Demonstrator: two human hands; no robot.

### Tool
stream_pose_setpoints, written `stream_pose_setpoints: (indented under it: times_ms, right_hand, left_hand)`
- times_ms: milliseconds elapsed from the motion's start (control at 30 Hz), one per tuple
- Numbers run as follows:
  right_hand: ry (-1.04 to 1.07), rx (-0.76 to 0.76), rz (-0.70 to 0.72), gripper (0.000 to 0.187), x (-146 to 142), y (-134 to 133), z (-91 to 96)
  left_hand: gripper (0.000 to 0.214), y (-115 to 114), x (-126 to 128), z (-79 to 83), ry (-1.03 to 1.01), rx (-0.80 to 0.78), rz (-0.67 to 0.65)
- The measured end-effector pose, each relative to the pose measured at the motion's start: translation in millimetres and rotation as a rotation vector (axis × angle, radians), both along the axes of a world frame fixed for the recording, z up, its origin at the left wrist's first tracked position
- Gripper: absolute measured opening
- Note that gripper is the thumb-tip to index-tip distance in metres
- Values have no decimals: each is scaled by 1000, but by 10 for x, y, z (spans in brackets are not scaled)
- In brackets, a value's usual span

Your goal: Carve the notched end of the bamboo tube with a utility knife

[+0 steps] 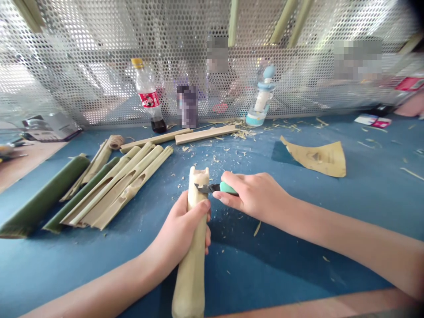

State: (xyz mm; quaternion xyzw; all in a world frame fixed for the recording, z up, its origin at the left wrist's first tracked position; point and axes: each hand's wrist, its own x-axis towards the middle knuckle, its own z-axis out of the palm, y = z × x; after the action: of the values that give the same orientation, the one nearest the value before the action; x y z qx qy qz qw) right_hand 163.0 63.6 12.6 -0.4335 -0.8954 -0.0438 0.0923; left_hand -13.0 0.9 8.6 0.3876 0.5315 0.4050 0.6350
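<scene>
My left hand (188,225) is wrapped round a pale, peeled bamboo piece (190,278), which points away from me with its near end at the bottom edge of the view. The far end has a notch cut between two prongs, and a small opening shows just below it. In my right hand (248,194) is a utility knife (228,188) with a mint-green handle. Its dark blade lies against the bamboo near that opening, above my left thumb. Fingers of the left hand behind the bamboo are partly hidden.
Green and split bamboo lengths (122,185) lie at left, with a twine roll (116,141) behind. Bamboo strips (205,134), a cola bottle (149,99) and a blue-white bottle (261,99) stand or lie along the perforated screen (185,39). Curled sandpaper (318,159) rests at right; shavings litter the blue mat (251,154).
</scene>
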Motion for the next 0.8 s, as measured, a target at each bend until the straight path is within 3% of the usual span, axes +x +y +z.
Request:
stream_pose_setpoints:
  times_ms: [67, 167, 300, 367, 500, 633, 733, 800]
  right_hand:
    - [12, 21, -16, 56, -27, 3, 30]
    - [69, 68, -106, 58, 31, 44, 148]
    - [201, -26, -265, 60, 309, 210, 339]
    - [269, -4, -332, 60, 448, 336, 373]
    - [276, -62, -396, 61, 590, 577, 257]
    - [205, -112, -417, 55, 614, 715, 79]
    - [166, -117, -404, 45, 630, 753, 16]
    - [145, -120, -393, 38, 638, 753, -1]
  left_hand:
    - [30, -67, 59, -34, 40, -29, -45]
    - [32, -183, 121, -70, 37, -97, -221]
    - [34, -185, 81, -46, 22, -74, -129]
    - [35, -139, 41, -16, 16, -65, -118]
    - [36, -83, -2, 27, 27, -55, -120]
    - [51, -15, -23, 30, 37, -70, -108]
    - [60, 95, -24, 55, 155, -27, -105]
    - [64, 176, -7, 97, 353, 112, -158]
